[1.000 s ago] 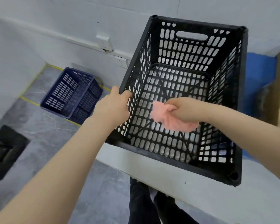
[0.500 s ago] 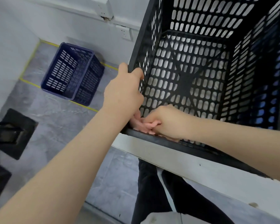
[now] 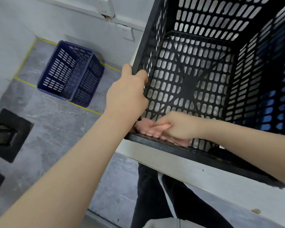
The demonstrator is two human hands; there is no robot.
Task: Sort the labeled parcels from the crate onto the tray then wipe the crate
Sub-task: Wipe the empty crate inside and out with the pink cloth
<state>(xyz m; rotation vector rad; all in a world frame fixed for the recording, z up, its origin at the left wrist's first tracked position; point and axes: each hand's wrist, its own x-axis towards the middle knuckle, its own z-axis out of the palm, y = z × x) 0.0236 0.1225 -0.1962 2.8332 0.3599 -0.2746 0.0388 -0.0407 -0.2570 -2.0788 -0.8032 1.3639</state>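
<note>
A black perforated crate (image 3: 204, 51) stands on the white table (image 3: 179, 175) with nothing inside but my hand and a cloth. My left hand (image 3: 127, 94) grips the top of the crate's left wall. My right hand (image 3: 179, 125) is inside the crate at the near left corner, pressing a pink cloth (image 3: 146, 129) against the near wall. Most of the cloth is hidden under my fingers. No parcels or tray are in view.
A dark blue crate (image 3: 71, 73) sits on the grey floor to the left, beside yellow tape lines. Black equipment (image 3: 8, 134) stands at the far left. A wall socket (image 3: 127, 32) is behind the table. My legs show below the table edge.
My right hand moved with the cloth from the middle of the crate down to its near left corner. The view has come closer and tilted down.
</note>
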